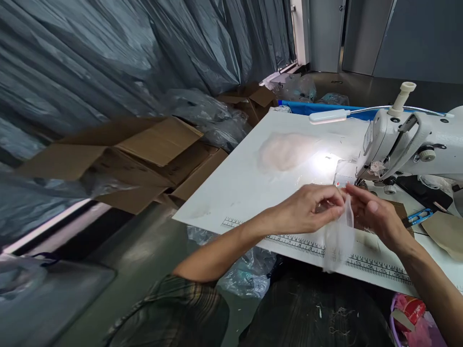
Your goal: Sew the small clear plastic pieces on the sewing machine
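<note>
A thin, whitish, see-through piece of fabric [339,241] hangs down between my two hands, over the front edge of the sewing table [231,188]. My left hand [318,208] pinches its upper edge between thumb and fingers. On the other side, my right hand [379,217] has its fingers stretched toward the same upper edge, with the thumb bent in; the contact is partly hidden. Just beyond my fingertips are the needle and presser foot of a white sewing machine [390,140], lit by a small lamp [329,116].
A printed ruler [307,246] runs along the table's front edge. Blue thread snips [418,218] and a brown card piece [444,233] lie at the right. Open cardboard boxes [159,142] and clear plastic bags stand left of the table. A purple bin [396,318] holds scraps below right.
</note>
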Available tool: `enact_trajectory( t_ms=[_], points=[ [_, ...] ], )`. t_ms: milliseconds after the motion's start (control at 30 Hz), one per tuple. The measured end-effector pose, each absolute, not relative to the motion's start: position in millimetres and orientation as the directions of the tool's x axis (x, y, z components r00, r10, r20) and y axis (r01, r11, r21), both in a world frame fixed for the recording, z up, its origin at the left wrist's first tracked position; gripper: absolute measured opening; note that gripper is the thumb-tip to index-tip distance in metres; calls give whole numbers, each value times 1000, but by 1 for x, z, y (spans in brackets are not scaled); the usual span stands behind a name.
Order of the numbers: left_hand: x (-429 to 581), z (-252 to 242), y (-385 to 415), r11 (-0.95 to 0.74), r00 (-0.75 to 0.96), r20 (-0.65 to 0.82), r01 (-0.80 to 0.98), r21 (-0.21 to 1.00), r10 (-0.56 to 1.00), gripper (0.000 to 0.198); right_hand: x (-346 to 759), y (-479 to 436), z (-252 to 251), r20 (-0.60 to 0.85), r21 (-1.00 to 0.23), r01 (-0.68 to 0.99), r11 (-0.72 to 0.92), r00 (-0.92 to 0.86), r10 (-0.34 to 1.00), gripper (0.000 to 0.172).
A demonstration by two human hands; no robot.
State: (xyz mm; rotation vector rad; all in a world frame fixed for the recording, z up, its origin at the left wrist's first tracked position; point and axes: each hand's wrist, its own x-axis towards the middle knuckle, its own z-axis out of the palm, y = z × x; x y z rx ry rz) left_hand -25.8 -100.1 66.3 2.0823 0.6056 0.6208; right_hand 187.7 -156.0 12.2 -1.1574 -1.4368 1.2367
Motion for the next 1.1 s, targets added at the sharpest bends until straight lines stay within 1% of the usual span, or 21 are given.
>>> enact_trajectory(
  t_ms=[67, 100, 167, 233, 267, 333, 400, 433, 500, 567, 633, 700, 767, 800, 833, 900, 933, 967, 1000, 1033, 1100],
  points=[
    [-26, 63, -97, -504, 663, 235, 247, 827, 711, 14, 182, -155, 16, -14, -999, 39, -6, -217, 976, 61],
    [-28, 61, -94, -465, 635, 215, 256, 848, 742, 15, 182, -155, 19, -42, -999, 36, -35, -229, 973, 56],
    [-31, 55, -87, -376, 634, 144, 249, 892, 760, 17, 184, -153, 23, -90, -995, 57, -77, -256, 963, 44],
    [-34, 49, -83, -339, 632, 118, 241, 909, 766, 18, 189, -150, 25, -126, -988, 123, -94, -294, 947, 39],
    [-35, 45, -81, -333, 617, 124, 235, 913, 777, 19, 191, -148, 25, -120, -984, 164, -72, -310, 943, 41],
    [-35, 39, -80, -293, 581, 122, 210, 933, 805, 24, 193, -146, 24, -51, -973, 231, 27, -325, 944, 45],
    [-33, 34, -81, -193, 563, 67, 167, 967, 824, 28, 190, -146, 22, 33, -963, 241, 119, -330, 943, 45],
    [-32, 32, -82, -124, 565, 20, 147, 981, 825, 30, 188, -147, 22, 50, -967, 218, 130, -338, 940, 44],
    [-30, 29, -85, 6, 575, -70, 112, 994, 815, 32, 185, -150, 22, -1, -986, 152, 62, -385, 923, 40],
    [-30, 27, -86, 73, 575, -118, 100, 992, 810, 30, 185, -152, 23, -120, -990, 122, -71, -456, 882, 39],
    [-32, 24, -86, 71, 554, -133, 131, 989, 822, 24, 191, -151, 23, -236, -971, 144, -190, -475, 848, 41],
    [-36, 18, -83, 21, 513, -141, 233, 972, 847, 17, 199, -146, 21, -316, -946, 199, -256, -395, 862, 43],
    [-41, 11, -77, -120, 474, -97, 407, 905, 875, 15, 207, -138, 17, -336, -910, 325, -257, -215, 917, 40],
    [-44, 8, -73, -230, 465, -39, 507, 831, 884, 20, 210, -134, 15, -309, -869, 434, -236, -105, 945, 35],
    [-47, 6, -69, -350, 465, 42, 601, 719, 884, 27, 212, -131, 12, -255, -803, 557, -212, 1, 967, 30],
    [-52, 4, -60, -555, 504, 235, 716, 425, 831, 38, 215, -125, 7, -129, -621, 758, -199, 152, 980, 21],
    [-53, 5, -55, -624, 541, 321, 725, 290, 778, 38, 216, -123, 5, -91, -543, 812, -211, 193, 977, 19],
    [-53, 7, -51, -682, 584, 390, 707, 188, 712, 35, 217, -123, 2, -79, -494, 839, -227, 217, 973, 21],
    [-51, 10, -47, -741, 636, 436, 661, 118, 636, 29, 218, -123, 0, -83, -473, 848, -239, 227, 970, 24],
    [-47, 13, -43, -807, 697, 459, 585, 78, 550, 23, 218, -124, -2, -85, -470, 849, -240, 227, 970, 27],
    [-34, 18, -37, -928, 823, 437, 364, 84, 363, 20, 220, -126, -6, -61, -482, 849, -217, 215, 975, 32]
  ],
)
